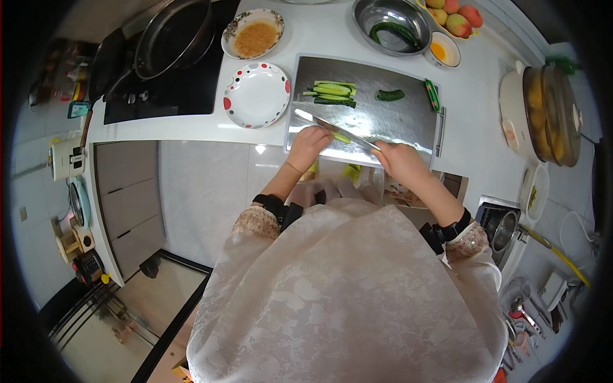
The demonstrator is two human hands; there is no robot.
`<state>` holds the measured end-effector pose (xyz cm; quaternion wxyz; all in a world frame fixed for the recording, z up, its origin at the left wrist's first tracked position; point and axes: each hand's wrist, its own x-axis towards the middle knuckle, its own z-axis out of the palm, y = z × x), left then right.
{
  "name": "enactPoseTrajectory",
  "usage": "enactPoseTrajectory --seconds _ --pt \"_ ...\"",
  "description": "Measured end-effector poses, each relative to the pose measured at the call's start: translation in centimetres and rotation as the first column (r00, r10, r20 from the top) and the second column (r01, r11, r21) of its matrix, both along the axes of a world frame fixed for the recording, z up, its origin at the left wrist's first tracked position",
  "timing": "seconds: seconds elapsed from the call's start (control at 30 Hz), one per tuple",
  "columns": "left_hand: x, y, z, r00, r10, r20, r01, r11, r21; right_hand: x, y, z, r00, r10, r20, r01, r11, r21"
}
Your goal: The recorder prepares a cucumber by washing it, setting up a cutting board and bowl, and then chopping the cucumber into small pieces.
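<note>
My right hand grips the handle of a kitchen knife, whose blade slants up and left across the near part of a metal cutting board. Beneath my left hand, the fingers hold a cut cucumber piece close beside the blade. Farther back on the board lies a pile of cucumber strips. A short dark-green cucumber piece rests to their right. At the board's right edge is a slim green and red object, too small to identify.
A dotted white plate stands left of the board, with a patterned bowl of brownish food behind it. Pans sit on the black cooktop. Back right are a steel bowl holding cucumber, an egg-yolk bowl and peaches.
</note>
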<state>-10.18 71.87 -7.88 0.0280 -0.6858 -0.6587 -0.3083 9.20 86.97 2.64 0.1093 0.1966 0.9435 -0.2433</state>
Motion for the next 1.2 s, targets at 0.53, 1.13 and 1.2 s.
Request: enactPoseTrajectory --seconds 0.53,1.13,1.2 --pt "0.0 0.2 -0.2 0.998 -0.014 0.067 0.012 1.000 0.022 -1.2 -1.1 -3.2 0.998 -0.047 -0.041 0.043 0.996 -0.078" --pt "-2.9 4.0 1.6 0.999 -0.042 0.003 0.041 0.971 -0.235 4.7 3.8 -2.3 0.886 -0.036 -0.462 0.138 0.973 0.188" --pt "-3.2 4.7 1.4 0.999 -0.031 0.019 0.035 0.960 -0.278 4.7 3.5 -2.2 0.865 -0.140 -0.483 0.220 0.969 0.115"
